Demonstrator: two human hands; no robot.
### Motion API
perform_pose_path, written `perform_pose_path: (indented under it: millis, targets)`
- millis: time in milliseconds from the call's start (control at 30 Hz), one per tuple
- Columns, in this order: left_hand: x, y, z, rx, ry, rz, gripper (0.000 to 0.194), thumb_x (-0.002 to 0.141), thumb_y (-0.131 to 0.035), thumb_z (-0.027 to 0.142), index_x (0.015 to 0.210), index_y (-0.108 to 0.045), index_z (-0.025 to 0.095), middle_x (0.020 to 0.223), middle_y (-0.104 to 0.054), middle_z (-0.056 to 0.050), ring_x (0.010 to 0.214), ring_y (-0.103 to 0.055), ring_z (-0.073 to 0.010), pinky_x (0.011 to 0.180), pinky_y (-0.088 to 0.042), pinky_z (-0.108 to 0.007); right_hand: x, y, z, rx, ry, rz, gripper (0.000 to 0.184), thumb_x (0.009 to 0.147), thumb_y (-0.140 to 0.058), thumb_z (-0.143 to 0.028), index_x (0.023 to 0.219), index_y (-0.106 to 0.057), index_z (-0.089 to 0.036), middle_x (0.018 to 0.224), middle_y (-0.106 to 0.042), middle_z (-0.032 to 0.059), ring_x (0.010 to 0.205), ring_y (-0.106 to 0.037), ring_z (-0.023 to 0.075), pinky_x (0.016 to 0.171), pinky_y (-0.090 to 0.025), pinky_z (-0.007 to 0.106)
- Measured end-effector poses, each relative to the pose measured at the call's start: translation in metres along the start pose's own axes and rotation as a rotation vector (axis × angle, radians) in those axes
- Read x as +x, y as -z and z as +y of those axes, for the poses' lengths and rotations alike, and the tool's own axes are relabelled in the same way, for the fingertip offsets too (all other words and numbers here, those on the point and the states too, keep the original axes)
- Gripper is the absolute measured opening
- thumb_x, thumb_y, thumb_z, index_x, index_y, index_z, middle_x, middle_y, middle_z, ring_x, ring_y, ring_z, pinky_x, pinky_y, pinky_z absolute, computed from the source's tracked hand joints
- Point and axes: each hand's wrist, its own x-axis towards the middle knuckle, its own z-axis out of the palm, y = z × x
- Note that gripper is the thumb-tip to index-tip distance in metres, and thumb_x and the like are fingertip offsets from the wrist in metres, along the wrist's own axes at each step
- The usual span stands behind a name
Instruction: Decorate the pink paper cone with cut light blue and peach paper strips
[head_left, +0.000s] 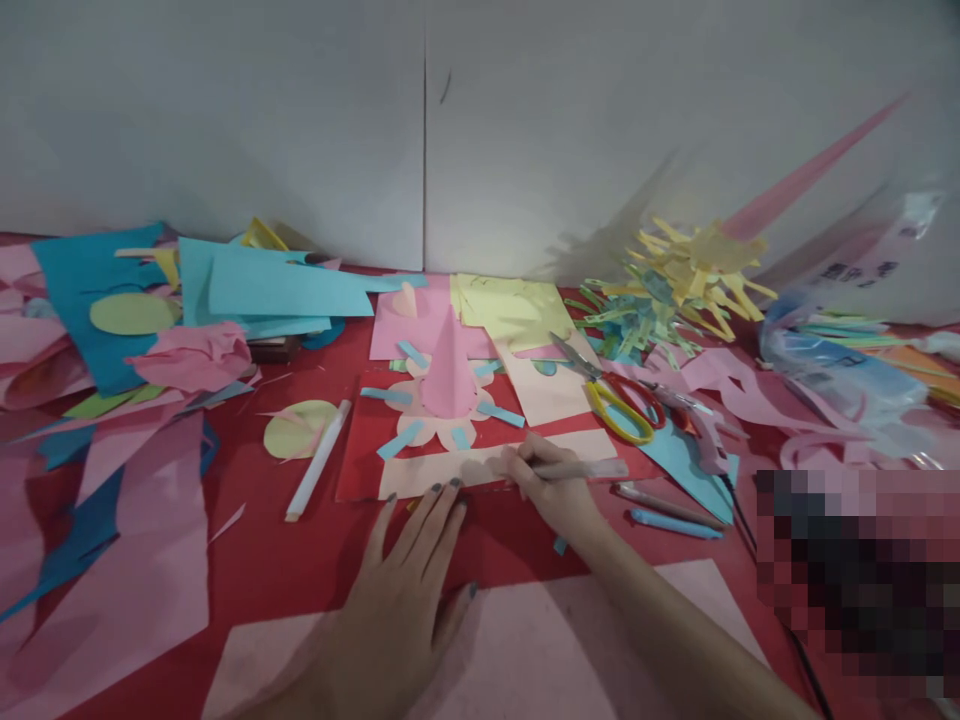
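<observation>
My left hand (409, 590) lies flat with fingers spread on the red paper, fingertips touching the lower edge of a peach paper strip (450, 470). My right hand (551, 485) is closed around a pale pen (600, 468), its tip resting on the strip's right part. The strip lies on a red card (360, 450) that carries a pink paper cone (448, 375) on a peach flower shape with light blue slips around it.
Yellow-handled scissors (615, 410) and red-handled scissors (645, 395) lie right of the card. A white stick (319, 460), two pens (667, 515), a cut paper pile (675, 280), plastic bags (840, 370) and loose coloured sheets (135, 520) surround it. A wall stands behind.
</observation>
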Motion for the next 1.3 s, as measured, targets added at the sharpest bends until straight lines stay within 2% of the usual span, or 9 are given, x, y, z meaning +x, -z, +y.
perform_pose_path:
  millis: [167,433,733,900,1067,1300]
  targets:
    - [-0.0006,0.0002,0.0002,-0.012,0.018,0.018,0.052,0.087,-0.035,0.038,0.134,-0.035,0.016,0.139,-0.037,-0.009,0.123,-0.039,-0.0248,0.105,-0.015,-0.045,-0.0005,0.0011,-0.0019,0.027,-0.036,0.104,0.033,0.079,-0.051,-0.037,0.053,-0.039,-0.021,0.043,-0.047,-0.0048,0.045,-0.045,0.0104,0.048,-0.036,0.023]
    - [-0.0003,-0.0037,-0.0007,-0.004,0.005,0.012,0.052,0.087,-0.036,0.039,0.133,-0.036,0.015,0.139,-0.037,-0.01,0.123,-0.039,-0.0244,0.107,-0.009,-0.045,-0.0003,0.0013,-0.0036,-0.003,-0.049,0.067,0.033,0.079,-0.05,-0.034,0.052,-0.038,-0.021,0.041,-0.042,-0.0059,0.042,-0.04,0.0089,0.045,-0.033,0.022]
    - [-0.0017,-0.0042,-0.0007,-0.027,0.013,0.002,0.053,0.087,-0.036,0.039,0.134,-0.034,0.016,0.138,-0.038,-0.009,0.122,-0.039,-0.0245,0.107,-0.01,-0.045,-0.0014,0.0004,-0.0006,-0.015,-0.033,0.118,0.031,0.078,-0.049,-0.033,0.051,-0.038,-0.021,0.044,-0.044,-0.0049,0.045,-0.041,0.0096,0.046,-0.034,0.022]
    - [-0.0017,-0.0039,-0.001,-0.013,0.014,0.009,0.052,0.087,-0.036,0.039,0.133,-0.036,0.015,0.138,-0.038,-0.01,0.123,-0.039,-0.0249,0.107,-0.009,-0.046,-0.0021,0.0006,-0.0033,-0.035,-0.011,0.105,0.031,0.077,-0.049,-0.031,0.051,-0.036,-0.021,0.043,-0.038,-0.0058,0.043,-0.036,0.0087,0.044,-0.031,0.022]
    - [-0.0015,-0.003,-0.0004,-0.031,0.014,0.021,0.052,0.087,-0.035,0.039,0.134,-0.035,0.016,0.138,-0.038,-0.009,0.121,-0.04,-0.025,0.106,-0.013,-0.045,-0.0021,0.0007,-0.0004,-0.05,-0.031,0.207,0.032,0.077,-0.05,-0.031,0.051,-0.033,-0.021,0.043,-0.036,-0.0066,0.043,-0.034,0.0084,0.044,-0.03,0.022]
    - [-0.0001,-0.0016,0.0005,-0.012,0.012,0.012,0.052,0.087,-0.036,0.038,0.133,-0.036,0.016,0.139,-0.037,-0.009,0.122,-0.039,-0.0247,0.106,-0.009,-0.045,-0.0011,0.0028,0.0017,-0.09,-0.025,0.195,0.033,0.079,-0.049,-0.033,0.051,-0.034,-0.021,0.042,-0.036,-0.0066,0.043,-0.035,0.0087,0.044,-0.029,0.022]
